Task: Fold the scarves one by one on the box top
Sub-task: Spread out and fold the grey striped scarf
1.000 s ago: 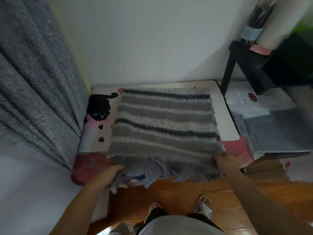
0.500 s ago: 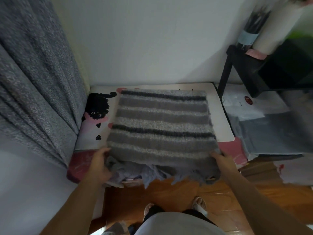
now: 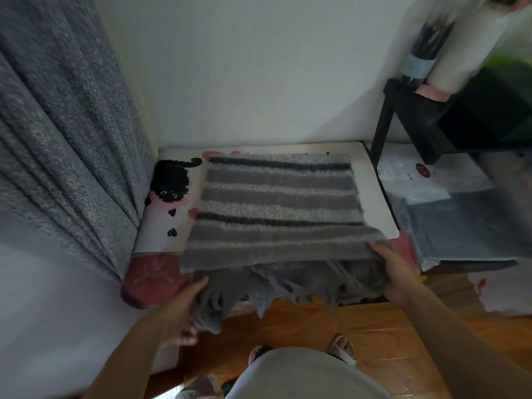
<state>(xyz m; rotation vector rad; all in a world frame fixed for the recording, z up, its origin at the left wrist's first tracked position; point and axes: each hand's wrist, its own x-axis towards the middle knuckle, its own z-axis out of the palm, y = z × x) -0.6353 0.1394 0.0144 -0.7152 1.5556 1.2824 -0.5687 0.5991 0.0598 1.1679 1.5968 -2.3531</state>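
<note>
**Where Things Lay**

The scarf [image 3: 276, 208] lay on the box top [image 3: 374, 197], and its near edge hung over the front. The left hand [image 3: 181, 315] was at its near left corner, the right hand [image 3: 394, 269] at its near right. A curtain [image 3: 66, 139] hung to the left. A stand [image 3: 408, 116] stood to the right.

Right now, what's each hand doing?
Left hand: closed on the striped scarf, at its hanging fringe.
Right hand: closed on the scarf's near corner.

No readable text; red round label [image 3: 422, 170] on white package [image 3: 403, 180] too blurred.
</note>
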